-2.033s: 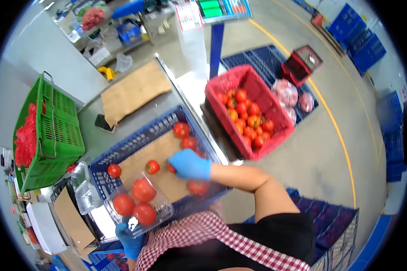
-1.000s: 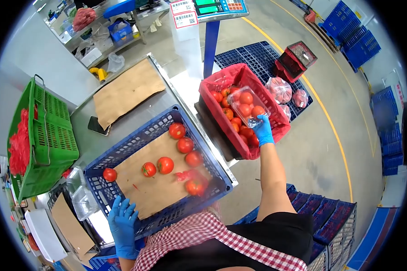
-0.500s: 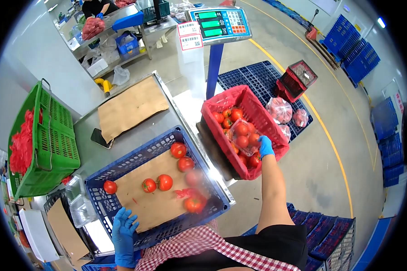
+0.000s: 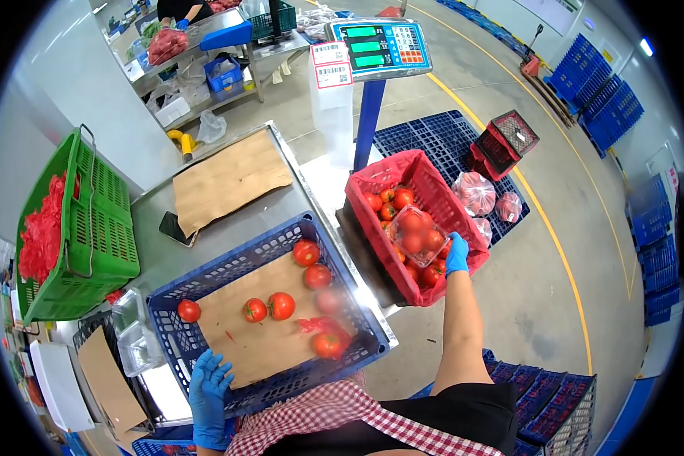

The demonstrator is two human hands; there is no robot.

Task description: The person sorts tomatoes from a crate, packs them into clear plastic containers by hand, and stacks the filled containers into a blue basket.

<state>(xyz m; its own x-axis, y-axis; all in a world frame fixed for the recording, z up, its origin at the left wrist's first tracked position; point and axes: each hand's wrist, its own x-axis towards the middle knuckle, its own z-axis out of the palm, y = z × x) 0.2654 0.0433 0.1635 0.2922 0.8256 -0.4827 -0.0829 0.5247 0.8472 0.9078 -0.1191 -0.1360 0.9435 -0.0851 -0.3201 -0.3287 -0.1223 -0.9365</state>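
Note:
My right hand (image 4: 457, 254), in a blue glove, holds the edge of a clear plastic box of tomatoes (image 4: 416, 234) inside the red crate (image 4: 454, 199), over loose tomatoes. My left hand (image 4: 209, 387), also gloved, is at the near left rim of the blue crate (image 4: 235, 259), fingers apart and holding nothing. Brown paper (image 4: 258, 346) lines this crate, with several tomatoes (image 4: 281, 305) and a scrap of red plastic (image 4: 311, 325) on it. A blurred patch covers part of its right side.
A scale display (image 4: 380, 49) stands behind the red crate. Brown paper (image 4: 232, 178) and a phone (image 4: 176, 228) lie on the metal table. At left are a green basket (image 4: 102, 220) and clear empty boxes (image 4: 138, 342). A co-worker's gloved hand (image 4: 182, 24) shows at the top.
My right hand has left the blue crate and brought the plastic box, earlier in my left hand, into the red crate. My left hand has opened beside the blue crate.

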